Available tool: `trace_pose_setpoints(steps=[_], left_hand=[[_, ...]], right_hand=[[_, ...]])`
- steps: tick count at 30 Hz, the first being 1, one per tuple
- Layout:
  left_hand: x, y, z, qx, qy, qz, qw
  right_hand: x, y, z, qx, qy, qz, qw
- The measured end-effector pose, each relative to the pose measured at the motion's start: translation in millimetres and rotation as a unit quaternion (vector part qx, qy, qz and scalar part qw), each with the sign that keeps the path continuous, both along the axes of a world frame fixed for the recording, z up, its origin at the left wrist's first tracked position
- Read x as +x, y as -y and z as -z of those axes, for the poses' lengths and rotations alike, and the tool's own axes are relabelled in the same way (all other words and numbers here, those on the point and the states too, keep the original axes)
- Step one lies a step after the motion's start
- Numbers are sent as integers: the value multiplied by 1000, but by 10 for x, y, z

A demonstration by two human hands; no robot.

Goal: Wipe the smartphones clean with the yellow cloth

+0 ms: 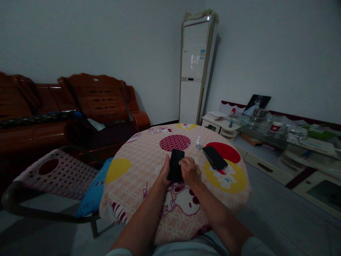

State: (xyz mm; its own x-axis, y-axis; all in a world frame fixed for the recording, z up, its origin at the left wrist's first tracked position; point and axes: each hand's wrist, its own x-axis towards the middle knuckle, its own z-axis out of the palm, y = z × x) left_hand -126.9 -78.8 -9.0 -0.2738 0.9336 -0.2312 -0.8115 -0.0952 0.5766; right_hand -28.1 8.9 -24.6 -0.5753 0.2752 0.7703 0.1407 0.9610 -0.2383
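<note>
A black phone (176, 161) lies on the round table with a patterned pink cloth (149, 156). My left hand (164, 173) grips the phone along its left edge and lower end. My right hand (189, 170) rests at the phone's right edge with its fingers closed on a small yellowish thing (181, 162) that is too small to identify. A second black phone (214, 157) lies to the right over a red patch of the cloth. A small white bottle (198, 143) stands upright between the two phones, farther back.
A pink plastic chair (57, 174) with a blue cushion (93, 192) stands left of the table. A dark wooden sofa (66, 110) lines the left wall. A tall white air conditioner (195, 69) stands in the corner. A low cabinet (282, 142) with clutter runs along the right wall.
</note>
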Motion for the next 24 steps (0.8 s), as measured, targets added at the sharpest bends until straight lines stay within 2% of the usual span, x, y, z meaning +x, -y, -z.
trace_pose_setpoints(steps=[6, 13, 15, 21, 24], left_hand=[[34, -5, 2, -16, -45, 2, 999], [65, -39, 99, 11, -64, 135, 989], [72, -38, 103, 7, -62, 129, 990], [75, -17, 18, -41, -42, 47, 997], [64, -15, -5, -67, -52, 28, 996]], right_hand=[[-30, -109, 23, 4, -31, 41, 999], [21, -283, -9, 2, -60, 112, 992], [22, -273, -7, 0, -61, 110, 992], [12, -27, -9, -7, -15, 25, 1000], [-2, 40, -19, 2, -16, 13, 1000]])
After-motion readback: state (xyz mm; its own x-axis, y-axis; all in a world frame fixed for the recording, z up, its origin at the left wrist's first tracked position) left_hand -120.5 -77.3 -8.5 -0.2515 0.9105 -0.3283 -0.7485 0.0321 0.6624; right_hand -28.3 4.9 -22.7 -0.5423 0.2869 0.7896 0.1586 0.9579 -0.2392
